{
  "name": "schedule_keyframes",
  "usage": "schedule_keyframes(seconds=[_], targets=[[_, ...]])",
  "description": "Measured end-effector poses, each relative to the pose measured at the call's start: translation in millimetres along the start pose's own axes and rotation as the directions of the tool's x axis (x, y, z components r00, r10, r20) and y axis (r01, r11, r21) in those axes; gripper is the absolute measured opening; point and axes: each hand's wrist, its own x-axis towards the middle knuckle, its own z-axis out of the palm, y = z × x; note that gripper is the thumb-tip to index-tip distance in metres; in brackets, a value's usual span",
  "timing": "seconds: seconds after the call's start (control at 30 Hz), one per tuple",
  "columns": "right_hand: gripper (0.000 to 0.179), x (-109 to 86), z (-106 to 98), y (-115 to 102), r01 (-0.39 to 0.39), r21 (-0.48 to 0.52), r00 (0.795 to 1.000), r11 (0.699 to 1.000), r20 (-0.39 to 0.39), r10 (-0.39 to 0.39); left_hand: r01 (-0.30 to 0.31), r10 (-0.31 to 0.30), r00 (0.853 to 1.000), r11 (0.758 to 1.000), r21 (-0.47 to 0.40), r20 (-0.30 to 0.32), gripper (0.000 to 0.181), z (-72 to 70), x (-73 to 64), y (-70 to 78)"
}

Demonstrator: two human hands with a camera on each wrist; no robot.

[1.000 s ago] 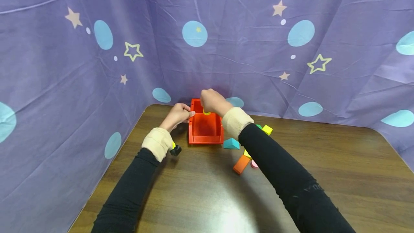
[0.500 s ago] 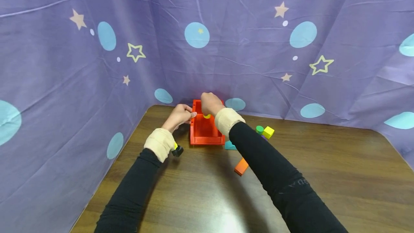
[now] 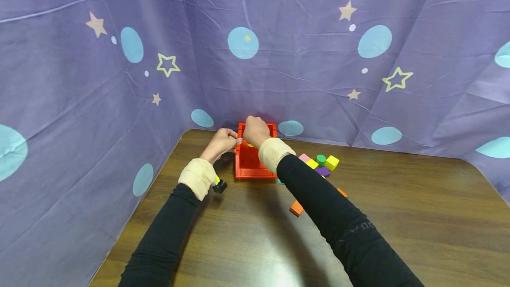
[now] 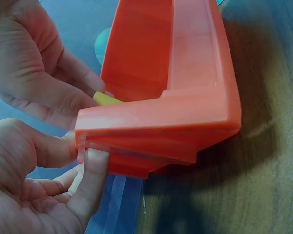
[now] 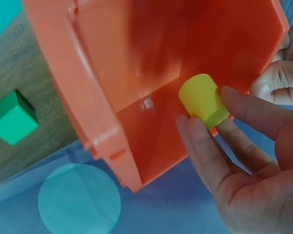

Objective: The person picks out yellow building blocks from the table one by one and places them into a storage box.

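Beside the back curtain stands a red plastic bin (image 3: 255,173), its open side towards me. My left hand (image 3: 220,142) pinches the edge of its left wall between thumb and fingers; the left wrist view shows the grip at the bin's corner (image 4: 151,118). My right hand (image 3: 256,131) is over the bin's rear part, pinching a yellow cylinder block (image 5: 201,99) between thumb and fingertips. In the right wrist view the block is tilted near the bin's inner wall (image 5: 156,126); whether it touches is unclear. From the head, the right hand mostly hides it.
Right of the bin lie loose blocks: a green cylinder (image 3: 320,160), a yellow cube (image 3: 332,163), a purple block (image 3: 323,172), a pink block (image 3: 304,157) and an orange block (image 3: 296,208). My right sleeve (image 3: 334,216) covers others. A purple curtain (image 3: 311,79) borders the wooden table.
My right hand has shifted left and slightly down over the bin, carrying the yellow cylinder block. More blocks show beyond the right forearm. The left hand keeps its hold on the bin.
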Motion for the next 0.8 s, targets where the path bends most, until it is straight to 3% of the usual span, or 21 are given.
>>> schedule_keyframes(seconds=[0.33, 0.57, 0.8], targets=[[0.015, -1.3, 9.3, -2.2, -0.013, 0.033, 0.998, 0.999, -0.063, 0.015, 0.025, -0.025, 1.000, 1.000, 0.012, -0.002, 0.017, -0.4, 1.8, -0.9], [0.019, 6.0, 16.8, 1.8, -0.014, 0.059, 0.998, 0.998, -0.056, 0.017, 0.034, -0.034, 0.999, 0.999, 0.022, -0.001, 0.018, 0.0, 0.8, 0.3], [0.006, 10.5, 25.3, 12.1, -0.010, 0.081, 0.999, 0.997, -0.030, 0.012, 0.040, -0.039, 0.999, 0.999, 0.029, -0.005, 0.020, -0.3, -1.7, 3.3]])
